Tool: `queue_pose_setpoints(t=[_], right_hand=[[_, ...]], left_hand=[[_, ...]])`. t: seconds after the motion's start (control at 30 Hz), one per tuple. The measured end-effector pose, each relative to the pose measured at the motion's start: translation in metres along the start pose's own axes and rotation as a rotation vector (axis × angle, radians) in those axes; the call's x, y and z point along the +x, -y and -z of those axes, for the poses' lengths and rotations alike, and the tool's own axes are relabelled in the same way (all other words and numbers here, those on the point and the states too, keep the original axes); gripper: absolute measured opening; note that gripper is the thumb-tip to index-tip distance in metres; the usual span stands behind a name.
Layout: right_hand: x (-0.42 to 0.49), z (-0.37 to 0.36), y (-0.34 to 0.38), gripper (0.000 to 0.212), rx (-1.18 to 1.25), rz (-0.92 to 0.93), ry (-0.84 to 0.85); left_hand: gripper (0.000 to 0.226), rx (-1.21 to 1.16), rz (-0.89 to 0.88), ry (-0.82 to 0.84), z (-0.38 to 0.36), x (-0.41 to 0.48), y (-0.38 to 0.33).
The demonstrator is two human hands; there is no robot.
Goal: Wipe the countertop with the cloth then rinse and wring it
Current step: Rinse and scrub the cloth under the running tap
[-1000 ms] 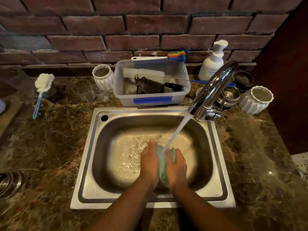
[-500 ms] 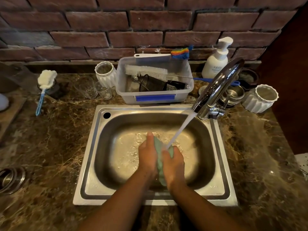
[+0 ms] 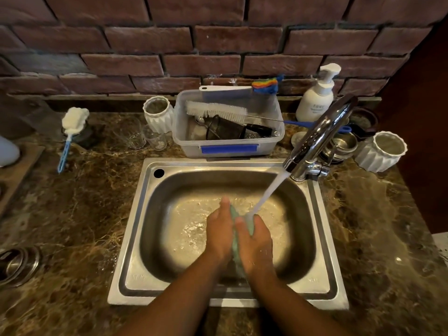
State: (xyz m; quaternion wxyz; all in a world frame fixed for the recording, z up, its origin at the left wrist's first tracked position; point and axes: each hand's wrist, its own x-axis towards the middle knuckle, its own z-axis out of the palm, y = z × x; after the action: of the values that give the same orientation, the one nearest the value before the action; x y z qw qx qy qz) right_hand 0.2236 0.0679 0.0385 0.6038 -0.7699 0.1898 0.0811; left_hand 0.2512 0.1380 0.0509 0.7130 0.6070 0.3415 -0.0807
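A pale green cloth (image 3: pixel 234 241) is squeezed between my two hands over the steel sink (image 3: pixel 135 229). My left hand (image 3: pixel 219 234) presses it from the left with the thumb pointing up. My right hand (image 3: pixel 257 241) grips it from the right, thumb curled over its edge. Water runs from the chrome tap (image 3: pixel 317 139) and lands on the cloth's top near my right thumb. Most of the cloth is hidden between my palms. The brown marble countertop (image 3: pixel 80 204) surrounds the sink.
Behind the sink stands a clear plastic tub (image 3: pixel 228 146) with brushes and a strainer. Beside it are white ribbed cups (image 3: pixel 158 115), glasses (image 3: pixel 131 135), a soap pump bottle (image 3: pixel 317 95), steel bowls (image 3: pixel 343 145) and another white cup (image 3: pixel 385 151). A sponge brush (image 3: pixel 70 132) leans at left.
My hands have rubbed the cloth against each other, the left sliding forward past the right. The water keeps running. The view has shifted slightly downward.
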Motion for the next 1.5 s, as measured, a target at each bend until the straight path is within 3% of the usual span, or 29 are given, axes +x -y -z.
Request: queue_pose_setpoints(t=[0.13,0.27,0.4,0.5,0.6,0.77,0.87,0.97,1.1,1.17,1.27,1.4,1.5], right_hand=[[0.033,0.007,0.007,0.011,0.040,-0.123,-0.085],[0.025,0.005,-0.007,0.019,0.007,-0.262,-0.082],[-0.004,-0.004,-0.010,0.016,0.035,-0.144,0.027],[0.017,0.008,0.004,0.013,-0.079,-0.080,-0.023],[0.042,0.024,0.009,0.015,-0.151,-0.157,-0.035],[0.009,0.012,-0.005,0.018,-0.114,-0.123,0.173],[0.009,0.007,0.000,0.019,-0.069,-0.029,0.110],[0.037,0.015,0.008,0.014,-0.073,-0.018,0.013],[0.039,0.016,-0.005,0.013,-0.102,-0.171,0.076],[0.019,0.011,-0.013,0.018,-0.084,-0.129,0.139],[0.000,0.002,-0.007,0.019,-0.033,-0.067,0.219],[0.022,0.004,0.002,0.016,-0.120,0.002,0.119],[0.039,0.012,-0.006,0.013,-0.261,-0.012,0.106]], left_hand=[[0.041,-0.048,0.076,0.153,-0.003,-0.025,0.026],[0.040,-0.068,0.089,-0.038,-0.002,-0.012,0.025],[0.043,-0.050,0.100,-0.103,0.006,0.004,0.010],[0.034,-0.124,0.132,0.005,-0.008,-0.012,0.024],[0.026,-0.161,0.181,0.070,-0.023,-0.030,0.040],[0.036,-0.034,0.113,-0.111,-0.003,0.003,0.025],[0.039,-0.061,0.150,-0.120,-0.004,0.004,0.022],[0.029,-0.150,0.195,-0.024,-0.020,-0.011,0.031],[0.036,-0.139,0.175,-0.106,-0.016,0.000,0.030],[0.036,-0.075,0.155,-0.150,-0.002,0.016,0.026],[0.040,-0.138,0.218,-0.085,0.015,0.020,0.034],[0.050,-0.344,0.384,0.060,-0.003,-0.014,0.053],[0.051,-0.425,0.460,0.019,-0.012,-0.025,0.056]])
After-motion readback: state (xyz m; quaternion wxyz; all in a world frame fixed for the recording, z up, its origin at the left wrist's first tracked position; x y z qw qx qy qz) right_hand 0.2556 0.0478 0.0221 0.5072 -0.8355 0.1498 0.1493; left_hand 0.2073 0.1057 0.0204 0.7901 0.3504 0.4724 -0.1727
